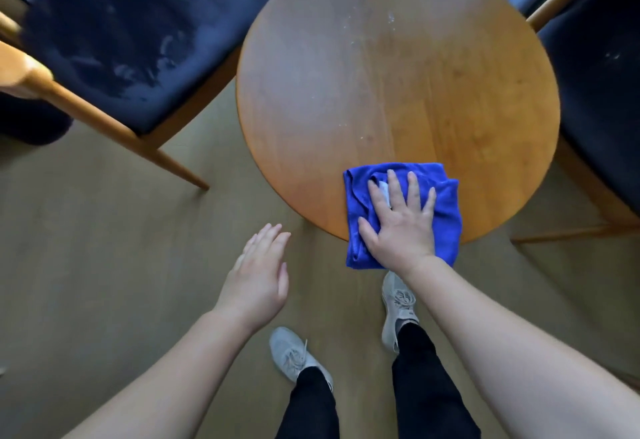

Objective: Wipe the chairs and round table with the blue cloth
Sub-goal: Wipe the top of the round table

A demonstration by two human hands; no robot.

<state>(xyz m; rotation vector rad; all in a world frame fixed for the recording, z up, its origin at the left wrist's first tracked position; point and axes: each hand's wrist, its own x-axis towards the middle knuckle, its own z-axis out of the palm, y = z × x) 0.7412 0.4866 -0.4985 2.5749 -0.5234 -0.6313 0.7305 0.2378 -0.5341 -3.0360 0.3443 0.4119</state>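
Head view, from largest to smallest: we see one wood-look floor [104, 248], with wide open room on our near left side. One round table [398, 75] of warm wood stands on it, its near rim just ahead of our feet. A scatter of pale specks [391, 18] lies on the far part of its top. We count two chairs with wooden frames and dark blue seats. The left chair [114, 40] sits just beside the table's left edge, leaving only a narrow gap. The right chair [602, 92] crowds the table's right edge and is cut by the frame. One blue cloth [446, 203] lies at the table's near rim, its near part hanging over the edge. Our right hand [401, 224] presses flat on the cloth, fingers straight and spread. Our left hand [259, 276] hangs over the floor with straight fingers, holding nothing, just off the near-left rim. Two grey shoes [291, 352] stand below.
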